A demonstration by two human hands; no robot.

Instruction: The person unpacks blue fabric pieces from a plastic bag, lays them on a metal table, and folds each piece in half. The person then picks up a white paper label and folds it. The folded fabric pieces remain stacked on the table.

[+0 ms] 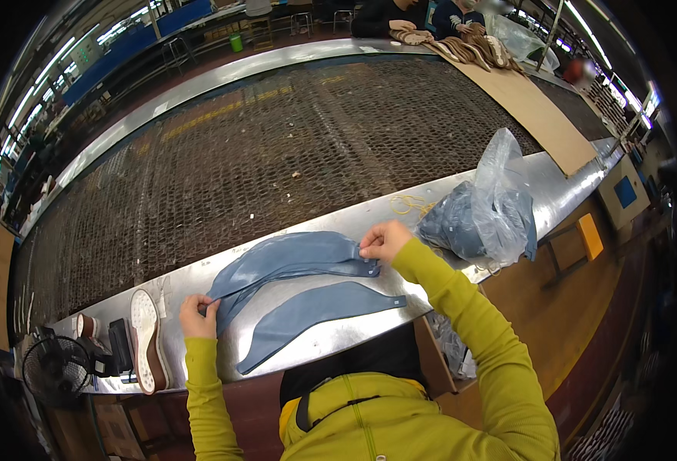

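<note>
Several blue curved cut pieces (296,250), apparently leather or similar sheet material, lie overlapped on the metal ledge before me. My left hand (199,316) pinches the left end of the upper piece between thumb and fingers. At its right end, my right hand (385,240) grips the same piece close to a small white tag. A single blue curved piece (315,313) rests flat on the ledge nearer to me, touched by neither hand, with a small white mark at its right tip.
To the right sits a clear plastic bag (501,219) with more blue pieces. A shoe sole (148,342) and a small black fan (56,370) stand at left. Beyond the ledge runs a wide mesh conveyor (277,165). Two people handle brown pieces (477,48) at the far right.
</note>
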